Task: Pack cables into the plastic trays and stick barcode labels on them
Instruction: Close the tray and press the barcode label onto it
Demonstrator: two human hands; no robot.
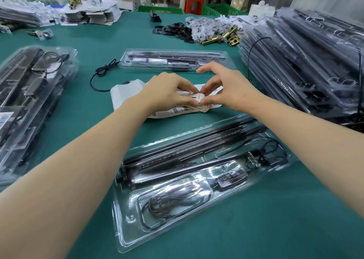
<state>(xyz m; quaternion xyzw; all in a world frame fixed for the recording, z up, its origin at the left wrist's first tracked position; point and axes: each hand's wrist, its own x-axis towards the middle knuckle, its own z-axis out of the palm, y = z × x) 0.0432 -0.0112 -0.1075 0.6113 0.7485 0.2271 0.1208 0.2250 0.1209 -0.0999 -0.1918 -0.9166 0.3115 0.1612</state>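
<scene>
A clear plastic tray (pixel 126 225) lies near me on the green table, holding black light bars, a remote and a coiled black cable (pixel 167 205). Beyond it sits a stack of barcode label sheets (pixel 173 111) on white paper. My left hand (pixel 167 92) and my right hand (pixel 224 90) meet over the stack, fingertips pinching the edge of a label (pixel 199 98). A second filled tray (pixel 173 59) lies farther back, its black cable (pixel 102 71) trailing out to the left.
A pile of filled trays (pixel 33 93) sits at the left, one with a barcode label. A tall stack of trays (pixel 307 62) stands at the right. Brass latches (pixel 220 37), black parts and cardboard pieces lie at the back.
</scene>
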